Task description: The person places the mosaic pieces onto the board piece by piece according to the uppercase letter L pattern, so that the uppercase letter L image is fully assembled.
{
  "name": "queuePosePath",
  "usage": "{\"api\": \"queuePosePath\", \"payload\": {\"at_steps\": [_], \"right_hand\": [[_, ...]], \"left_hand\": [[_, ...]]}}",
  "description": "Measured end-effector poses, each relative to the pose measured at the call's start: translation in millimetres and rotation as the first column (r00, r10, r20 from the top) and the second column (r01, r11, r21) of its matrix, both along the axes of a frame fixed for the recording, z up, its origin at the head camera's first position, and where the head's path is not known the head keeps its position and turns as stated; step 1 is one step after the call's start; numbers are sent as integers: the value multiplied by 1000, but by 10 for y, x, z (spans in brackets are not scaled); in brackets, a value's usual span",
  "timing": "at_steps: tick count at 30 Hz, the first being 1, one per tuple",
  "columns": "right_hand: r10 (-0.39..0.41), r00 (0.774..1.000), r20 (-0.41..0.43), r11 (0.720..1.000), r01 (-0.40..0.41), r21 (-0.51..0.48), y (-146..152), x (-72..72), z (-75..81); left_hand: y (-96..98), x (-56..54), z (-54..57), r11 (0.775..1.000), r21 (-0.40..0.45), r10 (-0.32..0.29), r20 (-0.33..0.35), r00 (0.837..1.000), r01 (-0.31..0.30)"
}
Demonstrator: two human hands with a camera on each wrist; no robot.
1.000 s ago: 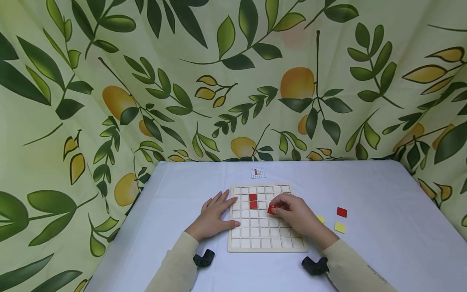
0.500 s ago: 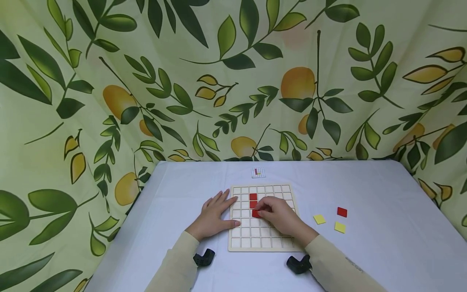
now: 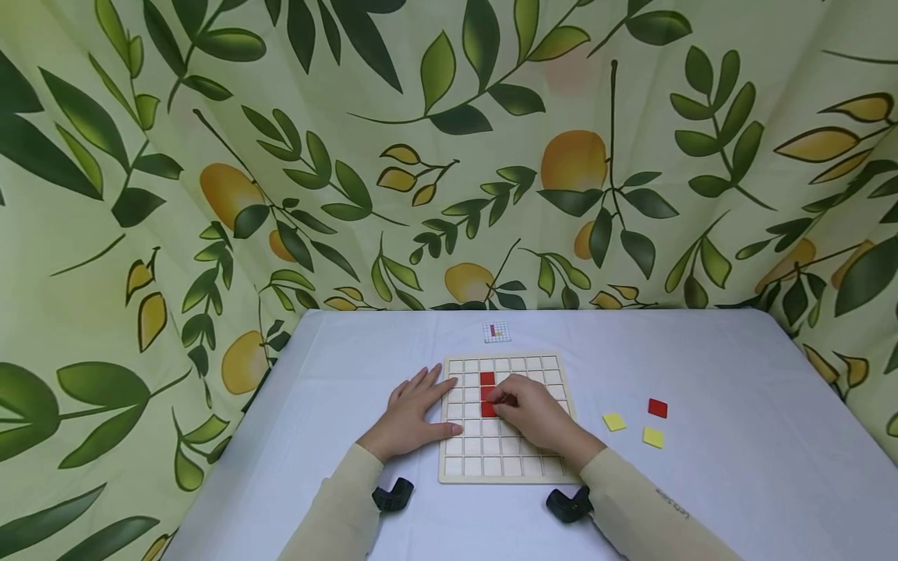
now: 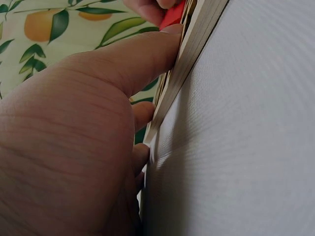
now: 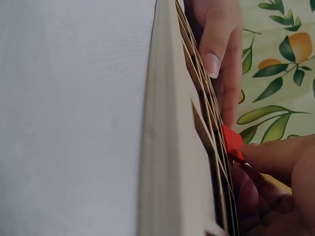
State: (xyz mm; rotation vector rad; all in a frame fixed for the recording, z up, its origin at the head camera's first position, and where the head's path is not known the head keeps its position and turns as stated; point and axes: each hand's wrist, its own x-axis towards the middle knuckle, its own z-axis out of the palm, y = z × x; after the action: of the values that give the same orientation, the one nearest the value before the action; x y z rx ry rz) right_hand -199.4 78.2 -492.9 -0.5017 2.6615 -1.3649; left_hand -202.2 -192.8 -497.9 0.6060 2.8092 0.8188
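A wooden grid board (image 3: 471, 477) lies on the white-covered table, seen edge-on in both wrist views. Three red square tiles run down one column of it; the upper one (image 3: 487, 378) sits in its cell. The lowest red tile (image 3: 487, 411) is pinched between the thumb and fingers of my right hand (image 3: 539, 414); the right wrist view shows this tile (image 5: 232, 140) at the board's surface, slightly tilted. My left hand (image 3: 408, 417) rests with spread fingers on the board's left edge, its thumb (image 4: 147, 59) over the rim.
Right of the board lie a loose red tile (image 3: 658, 408) and two yellow tiles, one nearer the board (image 3: 613, 421) and one farther right (image 3: 653, 437). A small card with a coloured grid pattern (image 3: 496, 332) lies beyond the board. A leaf-print curtain (image 3: 449, 156) hangs behind the table.
My right hand has moved left across the board with the red tile, bringing it below the other two red tiles. My left hand has stayed in place.
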Motion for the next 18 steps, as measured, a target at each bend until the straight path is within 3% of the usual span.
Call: {"api": "queuePosePath", "payload": {"at_steps": [18], "right_hand": [[81,996,-42,997,-81,4,55,52,26]], "left_hand": [[21,0,12,1000,-13,11,8,1000,-11]]}}
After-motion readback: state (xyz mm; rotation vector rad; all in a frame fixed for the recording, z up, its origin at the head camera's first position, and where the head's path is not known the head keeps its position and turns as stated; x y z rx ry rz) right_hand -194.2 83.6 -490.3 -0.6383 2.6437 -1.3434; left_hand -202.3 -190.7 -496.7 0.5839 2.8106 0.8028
